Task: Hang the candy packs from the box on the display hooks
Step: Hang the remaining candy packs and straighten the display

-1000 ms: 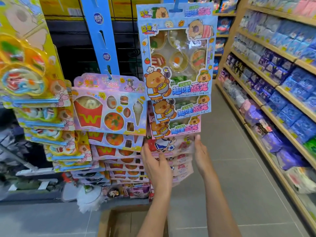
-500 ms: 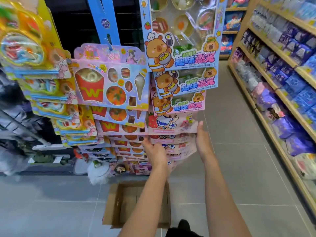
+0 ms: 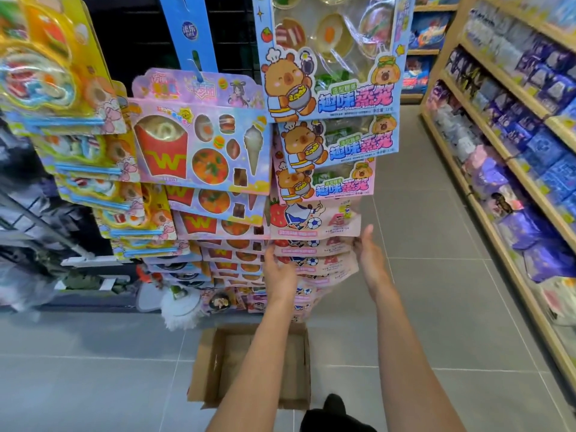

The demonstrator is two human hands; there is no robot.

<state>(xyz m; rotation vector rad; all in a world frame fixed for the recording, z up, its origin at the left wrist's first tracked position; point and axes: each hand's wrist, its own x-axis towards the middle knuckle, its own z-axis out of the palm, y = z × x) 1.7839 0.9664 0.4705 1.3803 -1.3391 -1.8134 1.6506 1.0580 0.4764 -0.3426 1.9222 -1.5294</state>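
Note:
A column of pink candy packs (image 3: 314,226) printed with a strawberry and a football hangs low on the display, under blue bear packs (image 3: 336,88). My left hand (image 3: 279,272) touches the left edge of the pink packs with its fingers pointing up. My right hand (image 3: 369,257) presses against their right edge, thumb raised. Neither hand carries a loose pack. On the floor below my arms stands the open cardboard box (image 3: 202,369); what shows of its inside is bare cardboard, and my left forearm hides part of it.
Fries-and-pizza candy packs (image 3: 199,148) and yellow blister packs (image 3: 62,88) hang to the left on blue strips (image 3: 187,29). A wooden shelf (image 3: 523,169) full of blue and purple bags runs along the right. My shoe (image 3: 333,406) is beside the box on the grey tile floor.
The view has tilted down, so the box and floor show more fully. Both hands stay at the sides of the pink packs, the right one slightly higher on the edge.

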